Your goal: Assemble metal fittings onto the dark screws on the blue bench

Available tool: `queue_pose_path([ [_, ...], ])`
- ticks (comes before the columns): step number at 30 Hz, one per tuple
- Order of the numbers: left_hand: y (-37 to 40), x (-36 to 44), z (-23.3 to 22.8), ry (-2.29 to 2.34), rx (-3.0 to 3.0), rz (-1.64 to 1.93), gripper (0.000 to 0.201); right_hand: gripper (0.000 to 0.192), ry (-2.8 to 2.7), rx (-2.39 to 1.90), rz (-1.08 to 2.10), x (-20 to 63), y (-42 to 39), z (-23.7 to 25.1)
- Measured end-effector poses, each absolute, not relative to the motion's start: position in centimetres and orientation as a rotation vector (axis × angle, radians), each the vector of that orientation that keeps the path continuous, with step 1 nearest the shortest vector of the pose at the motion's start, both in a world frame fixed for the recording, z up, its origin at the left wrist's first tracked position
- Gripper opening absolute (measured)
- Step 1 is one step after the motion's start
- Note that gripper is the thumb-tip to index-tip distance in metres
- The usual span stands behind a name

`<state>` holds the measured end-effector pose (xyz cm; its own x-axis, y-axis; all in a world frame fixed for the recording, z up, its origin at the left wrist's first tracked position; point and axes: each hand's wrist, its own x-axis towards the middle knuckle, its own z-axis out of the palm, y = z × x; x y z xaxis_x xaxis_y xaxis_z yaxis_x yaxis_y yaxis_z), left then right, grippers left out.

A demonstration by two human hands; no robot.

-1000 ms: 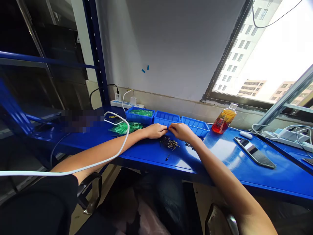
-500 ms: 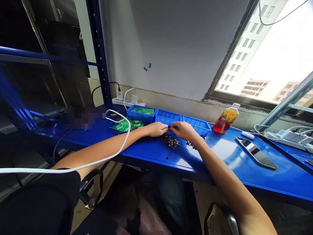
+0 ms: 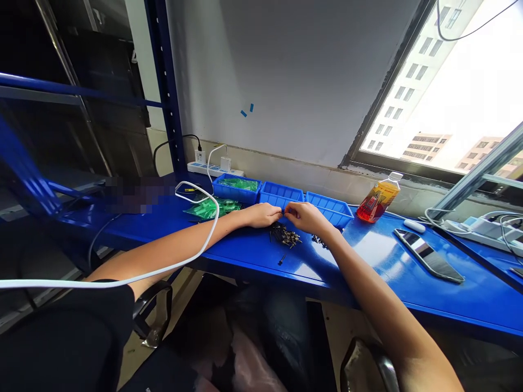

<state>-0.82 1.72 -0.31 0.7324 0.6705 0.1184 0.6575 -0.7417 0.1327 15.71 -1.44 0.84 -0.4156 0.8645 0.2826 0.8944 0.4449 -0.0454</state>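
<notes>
Desk (image 3: pixel 379 261): a long blue surface runs under a window, carrying everything below.
Bins (image 3: pixel 281 194): three blue trays sit in a row at the back edge, the left one holding green packets.
Bottle (image 3: pixel 378 200): orange drink, standing right of the bins.
Phone (image 3: pixel 428 255): lies flat, well right of the hands.
Left hand (image 3: pixel 261 214): rests on the desk, fingertips meeting the right hand's.
Right hand (image 3: pixel 304 216): fingers pinched together with the left; what they grip is too small to tell.
Small dark parts (image 3: pixel 285 236): a loose pile just in front of both hands.
</notes>
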Motion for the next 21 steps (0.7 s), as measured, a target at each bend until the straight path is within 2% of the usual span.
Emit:
queue_pose_path([
  [21, 1.69, -0.83, -0.24, 1.106, 2.814, 0.214, 0.029, 0.022, -2.447, -1.590, -0.230, 15.50, -1.61, 1.01],
])
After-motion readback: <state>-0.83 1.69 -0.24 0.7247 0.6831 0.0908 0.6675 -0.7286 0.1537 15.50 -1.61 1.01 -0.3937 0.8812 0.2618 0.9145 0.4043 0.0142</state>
